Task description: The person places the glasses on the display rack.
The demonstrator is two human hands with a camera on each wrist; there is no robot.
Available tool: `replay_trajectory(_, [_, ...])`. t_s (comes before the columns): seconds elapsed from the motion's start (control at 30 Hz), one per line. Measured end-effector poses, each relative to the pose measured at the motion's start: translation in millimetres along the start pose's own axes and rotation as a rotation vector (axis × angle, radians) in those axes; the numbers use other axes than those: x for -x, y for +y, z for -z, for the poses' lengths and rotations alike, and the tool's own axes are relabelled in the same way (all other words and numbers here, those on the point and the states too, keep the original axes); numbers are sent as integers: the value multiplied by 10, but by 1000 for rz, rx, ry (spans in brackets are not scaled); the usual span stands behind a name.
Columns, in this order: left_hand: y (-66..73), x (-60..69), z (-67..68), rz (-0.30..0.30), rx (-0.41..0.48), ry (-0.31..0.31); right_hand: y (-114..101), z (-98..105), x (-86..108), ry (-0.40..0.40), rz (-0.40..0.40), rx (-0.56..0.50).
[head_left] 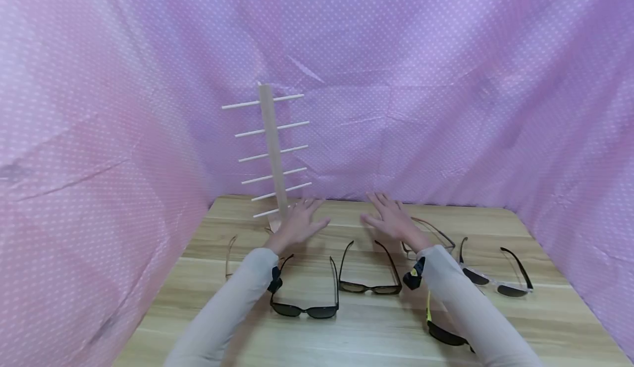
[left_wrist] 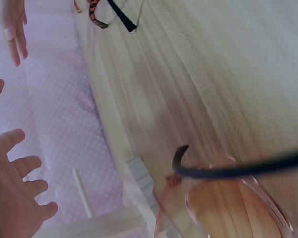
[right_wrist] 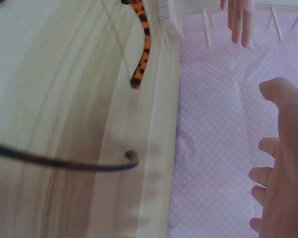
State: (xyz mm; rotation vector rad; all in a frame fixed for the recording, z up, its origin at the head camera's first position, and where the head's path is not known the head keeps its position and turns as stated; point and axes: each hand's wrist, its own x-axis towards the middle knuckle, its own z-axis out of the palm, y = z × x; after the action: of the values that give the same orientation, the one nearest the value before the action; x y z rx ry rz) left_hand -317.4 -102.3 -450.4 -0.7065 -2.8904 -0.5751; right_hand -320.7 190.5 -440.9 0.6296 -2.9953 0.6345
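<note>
Hanging at the back and sides, a dotted curtain [head_left: 446, 108] was noted. Before it was set a wood-grained table [head_left: 376, 339], on which every other item was found. Toward its far left, a rack [head_left: 272, 136] with rows of pegs [head_left: 289, 97] was stood near the back edge.

Pale sleeves [head_left: 225, 312] were seen extended over the table. The left hand [head_left: 299, 223] was held just beside the base of the rack; the right hand [head_left: 393, 221] was held well apart from it. Both were spread, thumbs set off from the fingers, and nothing was gripped; whether the table was touched could not be determined.

A dark pair [head_left: 304, 311] of glasses was laid open beside the left sleeve, and a brown pair [head_left: 369, 288] between the sleeves. A white pair [head_left: 490, 283] was placed farther right. A yellow pair [head_left: 446, 335] and a thin pair [head_left: 440, 230] were partly hidden by the right arm. A pink pair [left_wrist: 238, 206] was found near the rack.

A temple [right_wrist: 74, 163] was seen close to the right wrist camera. For a sound reach, it was judged that sleeves and wrist units [head_left: 413, 274] should be kept raised clear of frames, pegs avoided, and lenses left untouched.
</note>
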Motion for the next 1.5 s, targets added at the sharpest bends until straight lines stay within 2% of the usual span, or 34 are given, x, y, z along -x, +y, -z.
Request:
replay_trajectory(0.1, [-64,77,90,4,89,35,-57,14,-52,-3,3,-17])
replay_trajectory(0.23, [-189,204,218,54,296,81,-161,19,-142,-5,32,-77])
replay_trajectory(0.33, [-304,306,293,109,406,120,-260,4,-221,-28,66,-197])
replay_trajectory(0.53, [-569,504,348,221,526,181,-471,-100,-411,-111,113,-461])
replay_trajectory(0.63, [-697,586,346,239,521,186,-581,-170,-486,-165,96,-581])
replay_trajectory(0.73, [-798,651,344,251,482,157,-668,-276,-559,-224,61,-669])
replay_trajectory(0.87, [-900,703,339,283,457,97,-766,-485,-698,-271,49,-714])
replay_trajectory(1.0, [-975,713,315,289,434,74,-888,-670,-812,-273,46,-738])
replay_trajectory(1.07, [-988,696,284,283,427,61,-937,-738,-848,-263,37,-741])
replay_trajectory(1.3, [-988,641,181,198,375,6,-1076,-937,-937,-243,52,-769])
replay_trajectory(1.37, [-978,624,170,208,335,-3,-1091,-975,-963,-249,67,-797])
replay_trajectory(1.5, [-967,610,164,266,256,-28,-1113,-1043,-997,-282,107,-824])
